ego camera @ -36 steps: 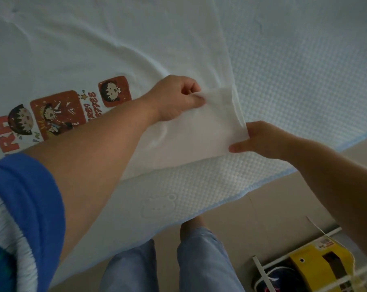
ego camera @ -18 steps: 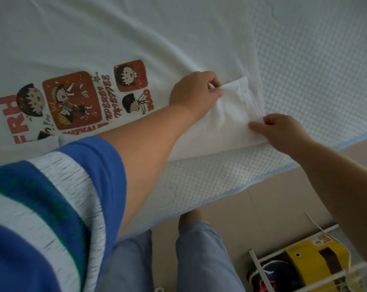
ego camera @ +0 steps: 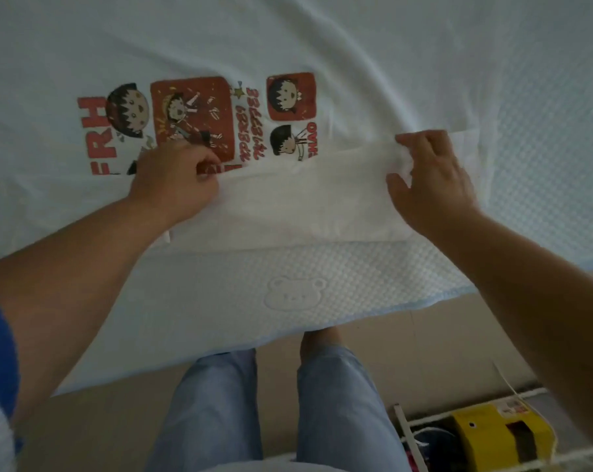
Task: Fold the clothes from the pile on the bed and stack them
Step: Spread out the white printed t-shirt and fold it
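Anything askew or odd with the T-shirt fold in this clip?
Nothing stands out. The white T-shirt lies print-up on the bed; the left hand and right hand hold its near strip folded over, slightly wrinkled but fairly even.

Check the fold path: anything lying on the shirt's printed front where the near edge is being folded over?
Nothing visible does. The left hand and right hand both grip the folded-over near edge of the white T-shirt. The cartoon print beyond it lies bare on the bed cover, with only soft wrinkles.
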Tool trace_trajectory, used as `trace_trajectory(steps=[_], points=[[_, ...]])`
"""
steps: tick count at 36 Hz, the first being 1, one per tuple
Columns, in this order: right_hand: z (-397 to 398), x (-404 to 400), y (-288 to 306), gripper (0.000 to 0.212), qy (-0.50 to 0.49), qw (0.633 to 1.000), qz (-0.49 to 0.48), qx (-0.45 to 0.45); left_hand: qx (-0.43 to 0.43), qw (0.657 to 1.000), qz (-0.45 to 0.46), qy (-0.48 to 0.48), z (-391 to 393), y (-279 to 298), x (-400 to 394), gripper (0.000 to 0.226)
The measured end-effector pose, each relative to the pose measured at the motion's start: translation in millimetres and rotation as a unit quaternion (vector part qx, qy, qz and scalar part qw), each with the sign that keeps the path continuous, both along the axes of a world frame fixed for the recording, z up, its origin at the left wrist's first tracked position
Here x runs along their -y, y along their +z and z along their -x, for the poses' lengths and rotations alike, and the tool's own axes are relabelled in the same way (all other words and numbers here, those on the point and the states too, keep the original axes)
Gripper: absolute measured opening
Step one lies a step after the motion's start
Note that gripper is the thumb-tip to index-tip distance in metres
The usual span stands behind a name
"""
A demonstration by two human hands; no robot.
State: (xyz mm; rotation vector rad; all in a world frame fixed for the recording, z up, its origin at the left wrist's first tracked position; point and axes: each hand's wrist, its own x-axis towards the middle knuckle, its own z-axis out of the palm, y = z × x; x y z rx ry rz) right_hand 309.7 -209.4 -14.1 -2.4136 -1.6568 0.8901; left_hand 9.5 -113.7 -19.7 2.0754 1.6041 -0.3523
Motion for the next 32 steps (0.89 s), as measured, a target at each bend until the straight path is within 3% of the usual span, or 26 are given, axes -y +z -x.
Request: trace_trajectory(steps=[2,6,11,16,19,23,25,28,30,32], points=[[15,-14,-6,0.049,0.036,0.999,0.026,-0.003,-0.042,0.999,0.015,-0.014,21,1,-1,0.033],[28,-29,-13,0.044,0.079,0.992,0.086,0.038,-0.048,0.997,0.053,-0.014,46,-1,-6,0.042],[24,-33,-13,0.031,0.027,0.988,0.122,0.096,-0.027,0.996,0.083,0.023,68,-4,-14,0.038],[22,-29,-12,0.028,-0.038,0.988,0.109,0.098,0.128,0.985,-0.08,0.085,74,1,-12,0.026],[28,-33,-13,0.03,-0.068,0.985,0.088,0.129,0.105,0.973,-0.179,0.101,69,-7,-9,0.031],[41,-35,-12,0.036,-0.12,0.983,0.041,0.131,0.029,0.978,-0.161,0.131,54,-26,-1,0.055],[54,-34,-8,0.044,-0.095,0.988,-0.027,0.118,0.044,0.978,-0.169,0.119,48,-28,4,0.058],[87,-31,0,0.046,0.023,0.992,-0.1,0.077,0.097,0.968,-0.219,0.074,46,-24,19,0.044],[109,-26,-2,0.048,0.145,0.983,-0.096,0.06,0.104,0.971,-0.209,0.04,51,-24,33,0.04],[122,-20,-12,0.057,0.239,0.969,-0.027,0.064,0.085,0.983,-0.16,0.014,62,-30,45,0.047]])
